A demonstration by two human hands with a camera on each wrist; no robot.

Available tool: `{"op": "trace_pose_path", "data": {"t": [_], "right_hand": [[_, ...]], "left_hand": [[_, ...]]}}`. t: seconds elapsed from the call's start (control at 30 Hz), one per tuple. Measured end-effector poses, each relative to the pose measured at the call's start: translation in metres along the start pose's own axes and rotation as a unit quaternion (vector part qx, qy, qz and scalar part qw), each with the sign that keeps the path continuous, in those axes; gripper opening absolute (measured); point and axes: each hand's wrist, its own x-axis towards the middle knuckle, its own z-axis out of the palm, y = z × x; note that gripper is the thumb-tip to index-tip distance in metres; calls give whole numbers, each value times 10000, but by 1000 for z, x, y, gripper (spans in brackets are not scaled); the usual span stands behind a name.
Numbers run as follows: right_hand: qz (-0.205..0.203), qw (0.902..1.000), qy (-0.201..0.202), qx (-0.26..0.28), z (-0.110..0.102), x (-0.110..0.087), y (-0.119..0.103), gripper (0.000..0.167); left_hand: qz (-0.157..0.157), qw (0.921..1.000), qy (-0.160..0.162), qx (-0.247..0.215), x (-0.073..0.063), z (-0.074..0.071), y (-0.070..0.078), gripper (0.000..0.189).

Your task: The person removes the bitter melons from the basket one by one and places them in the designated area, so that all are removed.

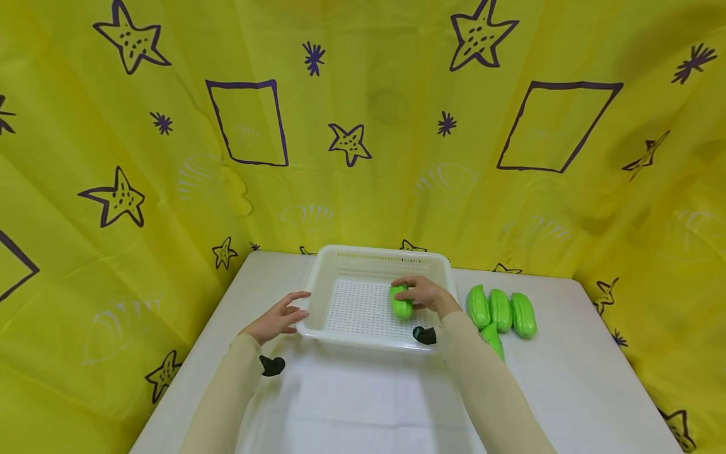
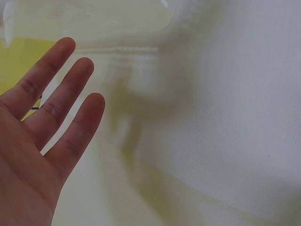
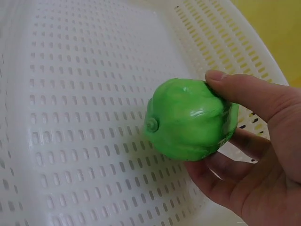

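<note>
My right hand (image 1: pixel 425 294) is over the right half of a white perforated plastic basket (image 1: pixel 374 342), gripping a glossy green ribbed gourd (image 1: pixel 401 308). In the right wrist view the thumb lies on one side of the gourd (image 3: pixel 188 120) and fingers curl under the other; its stubbed end faces the camera. The basket's slotted floor (image 3: pixel 94 122) shows beyond it. Beside the basket's left rim, my left hand (image 1: pixel 278 320) has its fingers spread and holds nothing. Whether its fingertips touch the rim cannot be told. Three straight fingers (image 2: pixel 77 127) show in the left wrist view.
Several more green gourds (image 1: pixel 500 310) lie on the white table (image 1: pixel 578 353) right of the basket, one partly hidden by the right sleeve. A yellow patterned curtain (image 1: pixel 391 208) encloses the back and sides. Small dark objects (image 1: pixel 272 366) sit by both wrists.
</note>
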Motion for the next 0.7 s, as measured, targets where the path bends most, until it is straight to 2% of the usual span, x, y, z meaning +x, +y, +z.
{"op": "trace_pose_path", "data": {"t": [0.17, 0.7], "right_hand": [[-59, 9999, 122, 68, -1, -1, -3, 45], [-1001, 9942, -73, 394, -15, -18, -23, 48]], "left_hand": [[52, 10000, -43, 8, 1, -1, -2, 58], [139, 9998, -127, 82, 0, -1, 0, 57]]}}
